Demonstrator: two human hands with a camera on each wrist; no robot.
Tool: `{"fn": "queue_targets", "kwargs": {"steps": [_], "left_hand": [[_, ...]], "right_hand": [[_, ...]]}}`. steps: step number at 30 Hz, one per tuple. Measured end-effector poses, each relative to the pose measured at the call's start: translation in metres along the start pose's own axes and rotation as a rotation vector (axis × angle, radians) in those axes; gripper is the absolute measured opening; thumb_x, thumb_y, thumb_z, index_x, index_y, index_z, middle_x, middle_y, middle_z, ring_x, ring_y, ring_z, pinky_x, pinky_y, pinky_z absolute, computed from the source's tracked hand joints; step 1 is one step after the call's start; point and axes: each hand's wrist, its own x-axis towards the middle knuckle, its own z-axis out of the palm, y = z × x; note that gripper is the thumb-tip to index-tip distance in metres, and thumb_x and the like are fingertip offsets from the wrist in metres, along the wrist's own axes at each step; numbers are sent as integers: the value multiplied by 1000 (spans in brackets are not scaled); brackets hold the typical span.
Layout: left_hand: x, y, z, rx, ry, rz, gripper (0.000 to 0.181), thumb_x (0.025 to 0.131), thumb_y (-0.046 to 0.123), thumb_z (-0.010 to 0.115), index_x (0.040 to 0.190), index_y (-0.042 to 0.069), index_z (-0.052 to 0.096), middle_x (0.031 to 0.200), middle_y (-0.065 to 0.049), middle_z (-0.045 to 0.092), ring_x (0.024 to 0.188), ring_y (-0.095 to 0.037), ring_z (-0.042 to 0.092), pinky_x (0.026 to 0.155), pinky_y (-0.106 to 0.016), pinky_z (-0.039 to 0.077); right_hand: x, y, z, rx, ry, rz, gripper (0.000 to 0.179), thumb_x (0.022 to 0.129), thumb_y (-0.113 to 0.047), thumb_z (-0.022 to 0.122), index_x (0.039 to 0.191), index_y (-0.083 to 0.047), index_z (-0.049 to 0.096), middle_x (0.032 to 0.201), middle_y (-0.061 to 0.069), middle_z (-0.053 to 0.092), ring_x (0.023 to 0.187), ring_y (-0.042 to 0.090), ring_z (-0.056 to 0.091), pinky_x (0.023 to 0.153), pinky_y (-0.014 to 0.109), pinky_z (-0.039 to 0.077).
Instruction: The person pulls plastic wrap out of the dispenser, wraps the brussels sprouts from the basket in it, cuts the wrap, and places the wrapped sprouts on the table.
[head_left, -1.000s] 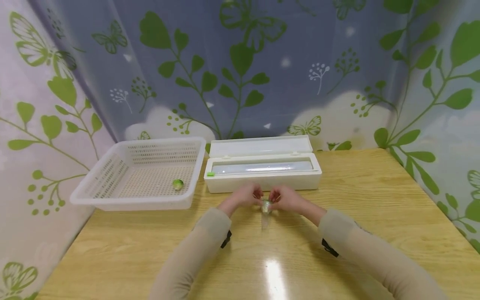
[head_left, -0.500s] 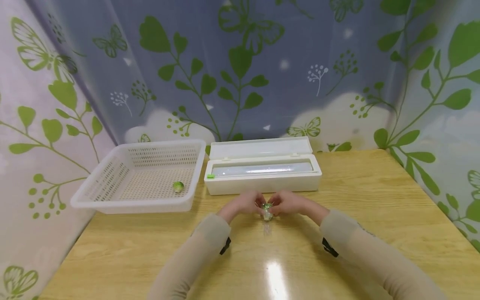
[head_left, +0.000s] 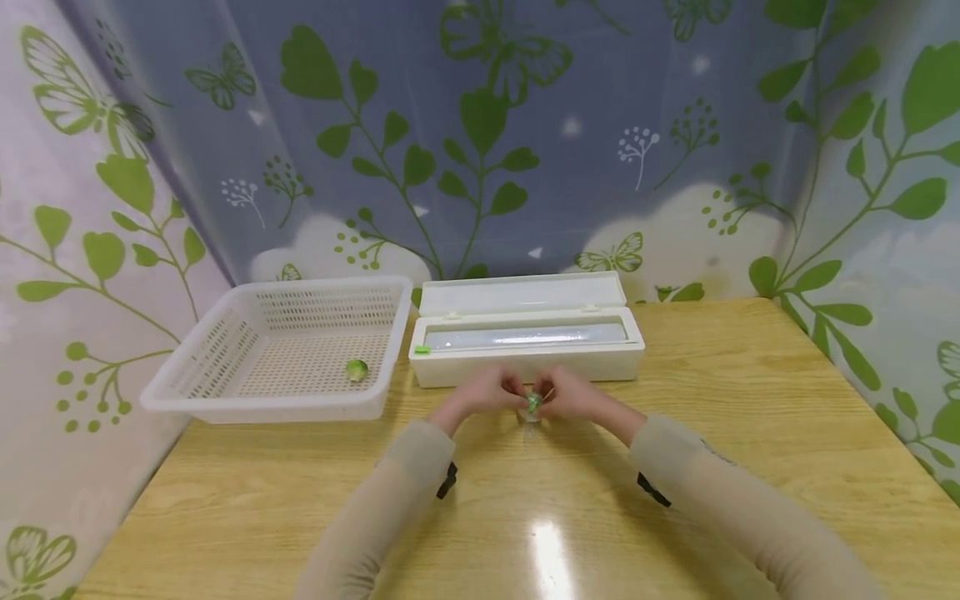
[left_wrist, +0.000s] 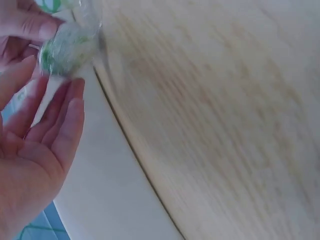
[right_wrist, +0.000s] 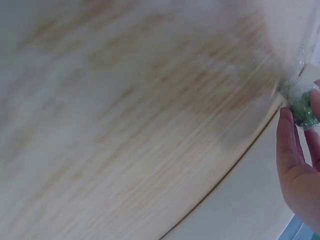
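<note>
Between both hands, just in front of the white box, is a small green Brussels sprout (head_left: 533, 403) wrapped in clear cling film. A loose tail of film (head_left: 529, 432) hangs from it toward the person. My left hand (head_left: 487, 390) holds the sprout from the left, its fingertips at the wrapped surface in the left wrist view, where the wrapped sprout (left_wrist: 67, 49) shows pale under crinkled film. From the other side my right hand (head_left: 573, 394) pinches it with thumb and fingers. In the right wrist view the sprout (right_wrist: 300, 104) is partly covered by those fingers.
Behind the hands stands a white cling film dispenser (head_left: 525, 368), lid (head_left: 521, 292) raised, film roll (head_left: 525, 336) inside and green slider (head_left: 422, 350) at its left end. At left, a white perforated basket (head_left: 262, 409) contains another Brussels sprout (head_left: 356, 371). A printed curtain (head_left: 360, 225) closes off the back.
Both hands stay on the wrapped sprout and shift slightly. The sprout has turned between the fingers, showing more green on top, and the film tail looks shorter and less spread.
</note>
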Motion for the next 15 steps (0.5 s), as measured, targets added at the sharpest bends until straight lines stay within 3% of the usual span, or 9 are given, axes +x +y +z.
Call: {"fn": "queue_targets", "kwargs": {"steps": [5,9,15], "left_hand": [[0,4,-1,34,-20,36,4,77,3,67,76,0,63,74,-3,62,76,-15,58,66,-21,46],[0,4,3,76,-11,14,12,72,2,71,75,2,60,74,-2,59,75,-14,57,65,-21,46],[-2,1,9,80,-59,-43,31,67,8,77,91,2,59,88,-4,59,83,-18,57,70,-23,47]], "right_hand": [[-4,2,2,13,12,-25,20,69,4,69,82,3,54,81,10,60,77,24,62,66,27,50],[-11,4,3,44,3,-53,11,76,-2,64,83,2,57,81,9,60,78,24,62,64,27,50],[-18,5,0,58,-29,-123,8,83,-7,60,79,0,62,78,5,60,78,21,60,66,29,49]]}}
